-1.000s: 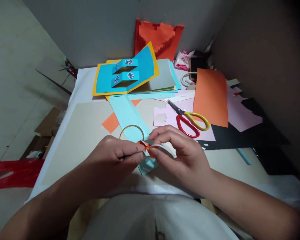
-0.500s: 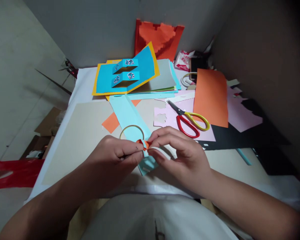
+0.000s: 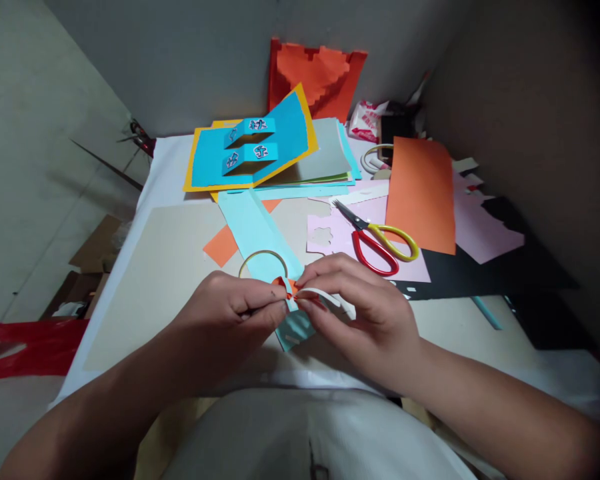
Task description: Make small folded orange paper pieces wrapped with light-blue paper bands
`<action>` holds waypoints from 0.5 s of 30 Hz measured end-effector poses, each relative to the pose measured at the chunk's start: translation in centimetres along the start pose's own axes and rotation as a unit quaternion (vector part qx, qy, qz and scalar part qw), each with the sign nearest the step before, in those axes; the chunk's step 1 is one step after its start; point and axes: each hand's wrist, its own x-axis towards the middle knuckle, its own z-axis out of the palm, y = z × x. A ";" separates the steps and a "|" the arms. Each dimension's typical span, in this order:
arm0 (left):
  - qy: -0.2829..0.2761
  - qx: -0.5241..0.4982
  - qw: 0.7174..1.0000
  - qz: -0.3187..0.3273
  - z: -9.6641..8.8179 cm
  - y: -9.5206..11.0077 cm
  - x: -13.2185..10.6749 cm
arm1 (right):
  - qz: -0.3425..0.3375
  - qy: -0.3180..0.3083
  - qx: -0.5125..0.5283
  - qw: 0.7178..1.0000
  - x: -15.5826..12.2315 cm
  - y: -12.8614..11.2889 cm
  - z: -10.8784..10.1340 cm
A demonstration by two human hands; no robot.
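My left hand (image 3: 230, 313) and my right hand (image 3: 367, 310) meet over the near middle of the table. Both pinch a small orange paper piece (image 3: 283, 285) between fingertips. A thin white strip (image 3: 325, 297) curls out from under my right fingers. Just below the hands lies a light blue paper strip (image 3: 254, 230) whose cut end shows under my fingers. A roll of tape (image 3: 263, 256) rests on it behind my hands.
Red and yellow scissors (image 3: 380, 241) lie on pink paper (image 3: 340, 233) to the right. An orange sheet (image 3: 421, 193), black paper (image 3: 485, 273), a blue pop-up card (image 3: 253, 150) and a red stepped card (image 3: 320, 73) sit farther back. A grey board (image 3: 165, 267) covers the left.
My right fingers shifted slightly, closing on the orange piece and then drawing the white strip out to the right. My left hand stayed still.
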 end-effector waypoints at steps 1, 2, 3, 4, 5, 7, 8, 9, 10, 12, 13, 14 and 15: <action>-0.007 -0.007 1.000 -0.008 0.0 0.1 0.0 | -0.002 -0.001 -0.001 1.000 0.0 0.0 0.0; -0.013 -0.014 1.000 -0.014 0.0 0.2 0.0 | -0.004 -0.001 0.000 1.000 0.0 0.1 0.0; -0.015 -0.018 1.000 -0.017 0.0 0.3 0.0 | -0.006 -0.002 0.001 1.000 0.0 0.1 0.0; -0.017 -0.020 0.999 -0.020 -0.1 0.4 0.0 | -0.007 -0.004 0.001 1.000 0.0 0.1 0.0; -0.020 -0.021 0.999 -0.024 -0.1 0.4 0.1 | -0.009 -0.004 0.000 1.000 0.0 0.2 0.0; -0.025 -0.024 0.999 -0.036 -0.1 0.5 0.1 | -0.008 -0.005 -0.004 1.000 0.0 0.2 0.0; -0.026 -0.026 0.998 -0.041 -0.1 0.5 0.1 | -0.005 -0.005 -0.007 1.000 -0.1 0.1 0.0; -0.028 -0.030 0.998 -0.044 -0.1 0.4 0.1 | -0.003 -0.006 -0.009 1.000 -0.1 0.1 0.0; -0.027 -0.037 0.998 -0.045 -0.1 0.4 0.0 | -0.001 -0.006 -0.010 1.000 -0.1 0.0 0.0; -0.027 -0.048 0.998 -0.044 -0.1 0.2 0.0 | 0.001 -0.009 -0.013 1.000 -0.1 0.0 -0.1; -0.026 -0.053 0.997 -0.044 0.0 0.1 0.0 | 0.000 -0.009 -0.013 1.000 -0.1 0.0 -0.1; -0.027 -0.055 0.997 -0.046 0.0 0.0 0.0 | -0.003 -0.009 -0.013 1.000 -0.1 0.0 -0.1; -0.027 -0.056 0.997 -0.048 0.1 0.0 0.0 | -0.007 -0.009 -0.012 1.000 -0.1 0.0 -0.2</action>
